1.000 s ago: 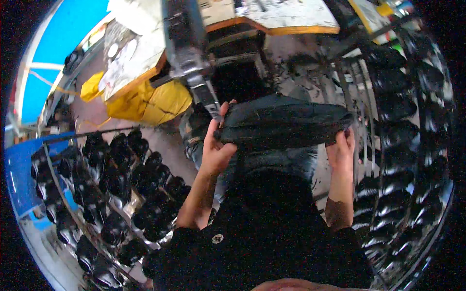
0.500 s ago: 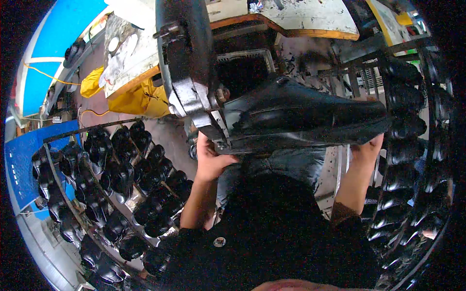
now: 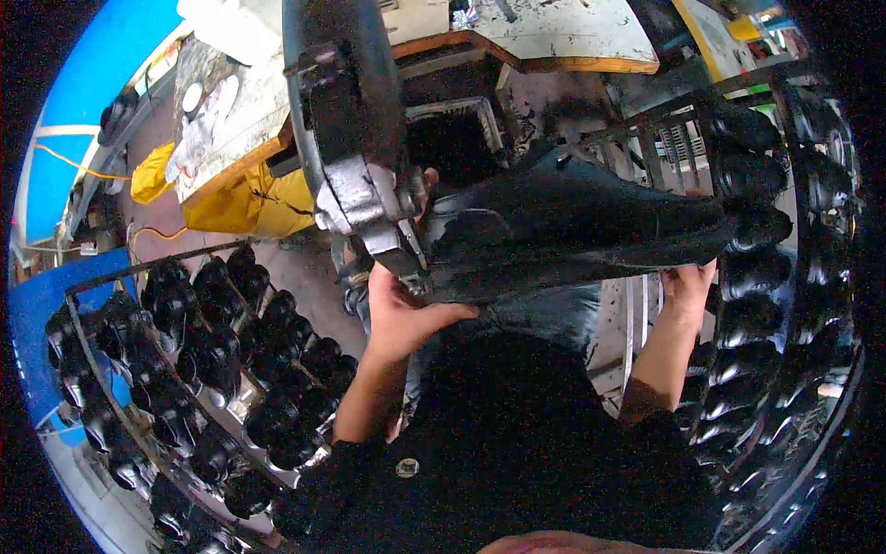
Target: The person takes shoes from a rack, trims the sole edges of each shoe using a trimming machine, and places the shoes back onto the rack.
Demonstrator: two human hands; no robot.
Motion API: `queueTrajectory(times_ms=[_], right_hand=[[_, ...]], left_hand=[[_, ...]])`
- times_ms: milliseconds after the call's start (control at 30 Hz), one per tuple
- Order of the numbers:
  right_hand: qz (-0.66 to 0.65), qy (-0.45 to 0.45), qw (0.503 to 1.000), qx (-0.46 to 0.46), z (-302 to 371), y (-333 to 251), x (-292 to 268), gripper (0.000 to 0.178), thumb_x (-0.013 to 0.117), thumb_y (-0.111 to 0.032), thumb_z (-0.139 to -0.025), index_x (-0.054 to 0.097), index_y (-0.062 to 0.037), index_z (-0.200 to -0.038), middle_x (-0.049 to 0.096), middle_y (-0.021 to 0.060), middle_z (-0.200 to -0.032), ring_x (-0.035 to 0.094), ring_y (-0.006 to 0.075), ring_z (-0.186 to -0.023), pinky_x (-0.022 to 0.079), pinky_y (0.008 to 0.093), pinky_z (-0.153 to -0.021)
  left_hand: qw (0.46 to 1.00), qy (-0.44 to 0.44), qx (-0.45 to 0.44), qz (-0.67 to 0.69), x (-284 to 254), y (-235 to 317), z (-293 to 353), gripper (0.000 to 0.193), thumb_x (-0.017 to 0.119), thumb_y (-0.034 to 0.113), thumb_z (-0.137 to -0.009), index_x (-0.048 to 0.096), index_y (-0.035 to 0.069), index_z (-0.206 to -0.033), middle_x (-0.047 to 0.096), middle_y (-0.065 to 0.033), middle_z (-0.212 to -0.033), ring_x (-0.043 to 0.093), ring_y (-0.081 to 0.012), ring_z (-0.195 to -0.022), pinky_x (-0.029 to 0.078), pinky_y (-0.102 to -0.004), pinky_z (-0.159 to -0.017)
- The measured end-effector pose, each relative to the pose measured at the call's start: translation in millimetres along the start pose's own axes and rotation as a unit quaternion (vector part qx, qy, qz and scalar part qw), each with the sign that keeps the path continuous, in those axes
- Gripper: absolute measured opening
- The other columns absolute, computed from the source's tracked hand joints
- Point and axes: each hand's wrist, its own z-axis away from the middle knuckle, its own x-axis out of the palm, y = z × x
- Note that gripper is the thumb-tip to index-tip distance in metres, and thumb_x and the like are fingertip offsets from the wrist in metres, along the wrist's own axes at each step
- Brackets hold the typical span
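A long black leather boot [image 3: 591,217] lies crosswise in front of me, its left end against the metal head of a dark machine [image 3: 355,198]. My left hand [image 3: 399,314] grips that end just below the machine head. Its thumb stretches along the boot's lower edge, while the other fingers are mostly hidden behind the boot and the metal. At the boot's right end, my right hand [image 3: 688,284] is closed round the lower edge from beneath, with several fingers out of sight behind the leather.
Racks of black footwear stand on my left [image 3: 212,342] and right [image 3: 752,268]. Beyond the machine are a stained worktable [image 3: 572,32] and a grey crate [image 3: 494,120]. Yellow cloth [image 3: 245,203] hangs at the left table, near an orange cable [image 3: 157,233] on the floor.
The whole view has shifted slightly, so everything sits further left. My left thumb now reaches further right along the boot's edge. Both hands still hold the boot at the machine.
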Motion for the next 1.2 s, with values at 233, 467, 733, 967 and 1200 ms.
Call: queueTrajectory(times_ms=[233, 467, 733, 967, 1200], right_hand=[[0.101, -0.094, 0.987, -0.081, -6.7, -41.4, 44.6, 0.086, 0.085, -0.017, -0.063, 0.044, -0.0001, -0.137, 0.055, 0.015, -0.133, 0.057, 0.0304, -0.12, 0.044, 0.0459, -0.105], [0.101, -0.238, 0.966, 0.021, -20.0, -38.6, 106.2, 0.102, 0.094, -0.017, -0.061, 0.037, -0.0049, -0.145, 0.054, 0.0093, -0.134, 0.054, 0.0243, -0.123, 0.046, 0.0381, -0.104], [0.062, -0.32, 0.941, 0.092, -7.6, 7.8, 145.6, 0.091, 0.091, -0.01, -0.066, 0.04, -0.0135, -0.141, 0.052, 0.0057, -0.133, 0.052, 0.0226, -0.123, 0.044, 0.0389, -0.105], [0.131, -0.357, 0.925, 0.007, 4.7, 25.9, 167.4, 0.079, 0.087, -0.012, -0.072, 0.042, -0.0115, -0.137, 0.052, 0.0066, -0.127, 0.05, 0.0216, -0.12, 0.041, 0.0364, -0.104], [0.206, -0.378, 0.902, -0.023, 13.1, 17.4, 188.8, 0.076, 0.088, -0.003, -0.068, 0.048, -0.0095, -0.133, 0.052, 0.0059, -0.125, 0.052, 0.0196, -0.118, 0.041, 0.033, -0.103]], left_hand=[[0.998, 0.058, -0.014, 0.033, -42.5, -49.9, 35.2, 0.107, 0.094, 0.001, -0.055, 0.037, 0.001, -0.146, 0.055, -0.013, -0.137, 0.057, -0.0247, -0.122, 0.05, -0.0388, -0.1], [0.988, 0.133, 0.021, 0.078, -63.0, -36.5, 39.0, 0.119, 0.095, 0.03, -0.061, 0.025, 0.003, -0.155, 0.034, -0.0148, -0.157, 0.039, -0.0283, -0.141, 0.036, -0.0427, -0.115], [0.985, 0.163, 0.046, -0.018, -111.4, -7.8, 55.4, 0.116, 0.093, 0.031, -0.061, 0.031, -0.004, -0.151, 0.036, -0.0212, -0.155, 0.04, -0.03, -0.141, 0.032, -0.0419, -0.116], [0.965, 0.169, 0.021, -0.199, -131.8, 15.5, 68.4, 0.109, 0.09, 0.036, -0.064, 0.035, -0.006, -0.148, 0.036, -0.0221, -0.155, 0.039, -0.0321, -0.142, 0.029, -0.0427, -0.117], [0.801, 0.029, 0.173, -0.572, -65.7, 65.1, 27.4, 0.101, 0.09, 0.047, -0.06, 0.049, 0.003, -0.142, 0.047, -0.0193, -0.149, 0.037, -0.0385, -0.143, 0.014, -0.0581, -0.119]])
